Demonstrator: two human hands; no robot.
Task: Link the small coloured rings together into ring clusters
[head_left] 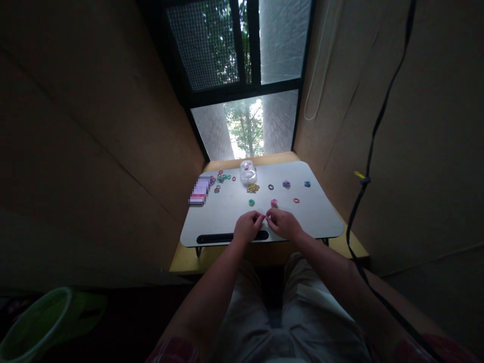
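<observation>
Near the front edge of a white table (219, 217), my left hand (248, 225) and my right hand (282, 222) meet fingertip to fingertip. Both are closed on a small pink band (266, 217), mostly hidden by the fingers. Just beyond my right hand lies a pink bundle of bands (274, 202), with a green bundle (251, 202) to its left. Farther back are a yellow pile (253, 188), a dark ring (270, 187), a purple bundle (286, 184), a blue bundle (307, 184) and a red ring (296, 200).
A clear plastic jar (248, 173) stands at the table's back edge. Mixed coloured rings (220, 178) lie at the back left beside a pixelated flat object (200, 190). A black slot (215, 238) runs along the front edge. A dark cable (372, 136) hangs at the right.
</observation>
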